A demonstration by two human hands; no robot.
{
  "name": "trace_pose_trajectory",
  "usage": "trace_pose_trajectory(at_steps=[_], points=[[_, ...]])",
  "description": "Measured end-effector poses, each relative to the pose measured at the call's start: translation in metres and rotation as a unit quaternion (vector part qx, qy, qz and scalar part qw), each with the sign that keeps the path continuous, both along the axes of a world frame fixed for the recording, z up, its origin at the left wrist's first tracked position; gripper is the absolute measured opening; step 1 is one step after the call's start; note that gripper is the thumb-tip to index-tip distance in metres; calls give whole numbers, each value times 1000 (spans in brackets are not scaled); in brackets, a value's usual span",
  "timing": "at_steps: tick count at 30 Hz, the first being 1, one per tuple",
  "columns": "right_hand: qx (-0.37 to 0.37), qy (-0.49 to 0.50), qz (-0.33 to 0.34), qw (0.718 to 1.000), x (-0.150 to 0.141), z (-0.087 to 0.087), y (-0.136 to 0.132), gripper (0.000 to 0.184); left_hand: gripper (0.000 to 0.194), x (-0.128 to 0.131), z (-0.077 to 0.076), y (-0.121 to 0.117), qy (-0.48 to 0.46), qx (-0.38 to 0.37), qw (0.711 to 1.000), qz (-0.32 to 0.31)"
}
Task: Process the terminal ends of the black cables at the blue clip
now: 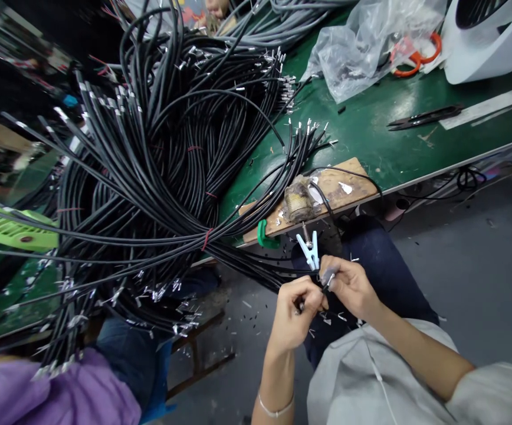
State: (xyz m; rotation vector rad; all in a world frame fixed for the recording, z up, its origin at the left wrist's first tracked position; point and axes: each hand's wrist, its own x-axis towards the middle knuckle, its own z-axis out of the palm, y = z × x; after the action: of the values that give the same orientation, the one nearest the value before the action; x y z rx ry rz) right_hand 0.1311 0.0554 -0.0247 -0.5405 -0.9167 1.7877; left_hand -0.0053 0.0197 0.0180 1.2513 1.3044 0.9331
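Note:
My left hand (298, 307) is closed around a black cable (325, 288), whose end sticks out towards my other hand. My right hand (351, 286) pinches at the tip of that cable, where a short whitish strip shows. Something grey covers a fingertip there; I cannot tell if it is tape or a finger cover. Just above my hands, a light blue clothespin-like clip (309, 251) hangs from a metal shaft on a small motor-like block (299, 200). That block is fixed to a wooden board (344, 183) at the table edge.
Bundled black cables (180, 153) with stripped ends fill the left of the green table (397, 112). At right lie a pair of tweezers or snips (424, 118), orange-handled scissors (409, 65) and a plastic bag (348, 56). A green clamp (265, 235) grips the board. A co-worker's purple sleeve (61, 389) is lower left.

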Motion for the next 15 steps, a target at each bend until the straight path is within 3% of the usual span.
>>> trace_pose_trajectory(at_steps=[3, 5, 7, 9, 12, 15], points=[[-173, 129, 91, 972, -8, 2, -3, 30, 36, -1, -6, 5, -18, 79, 997, 12], [-208, 117, 132, 962, -4, 3, 2, 36, 34, -2, -8, 9, 3, 134, 991, 12], [-181, 38, 156, 970, 8, 6, 12, 37, 25, -4, -6, 11, 54, 166, 984, 12], [-98, -89, 172, 976, 24, 13, 25, 32, 14, -4, -4, 10, 118, 181, 976, 23], [42, -277, 198, 939, 41, 27, 46, 24, 7, -2, 0, 5, 177, 210, 960, 50], [81, -314, 179, 929, 42, 36, 62, 25, 9, 2, 3, 0, 178, 239, 951, 78]])
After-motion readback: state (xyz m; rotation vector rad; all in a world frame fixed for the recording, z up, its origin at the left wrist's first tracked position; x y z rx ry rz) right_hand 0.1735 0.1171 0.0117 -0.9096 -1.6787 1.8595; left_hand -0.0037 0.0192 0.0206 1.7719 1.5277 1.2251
